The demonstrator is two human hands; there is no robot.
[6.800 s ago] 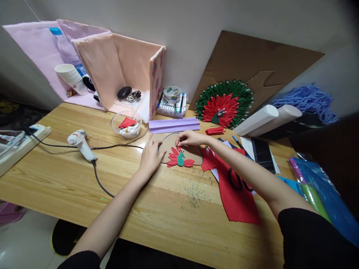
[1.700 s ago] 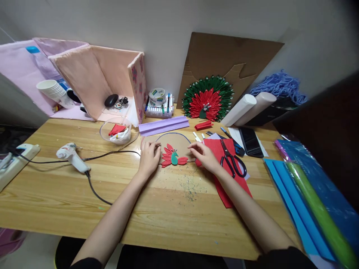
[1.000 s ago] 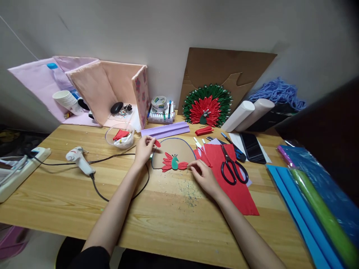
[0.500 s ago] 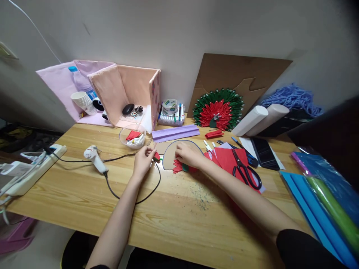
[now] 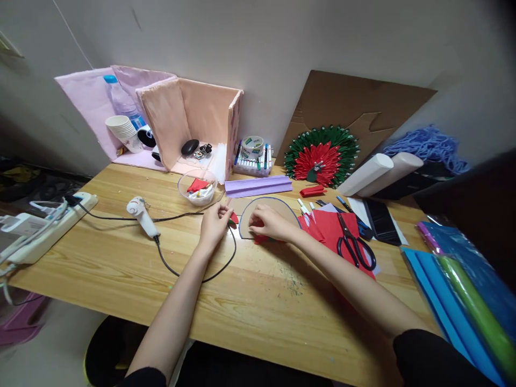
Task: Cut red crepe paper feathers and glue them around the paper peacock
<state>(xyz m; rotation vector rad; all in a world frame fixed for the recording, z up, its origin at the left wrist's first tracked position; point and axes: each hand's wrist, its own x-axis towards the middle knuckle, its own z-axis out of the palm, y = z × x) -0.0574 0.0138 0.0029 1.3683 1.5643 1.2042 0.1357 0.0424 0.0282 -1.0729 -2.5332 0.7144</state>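
Surface: pale wood, dark marks near the cardboard.
Left hand: grip pinched on a red piece.
Right hand: over cardboard; grip state indiscernible.

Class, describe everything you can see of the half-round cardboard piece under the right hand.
The half-round cardboard piece is tan, with a dark blue line along its curved edge. It lies flat on the wooden table, curve toward the wall, straight side nearest the viewer, in front of the lilac strip. The right hand hides much of its middle; whether the fingertips touch it cannot be told. Red petals show at its straight edge beneath that hand.
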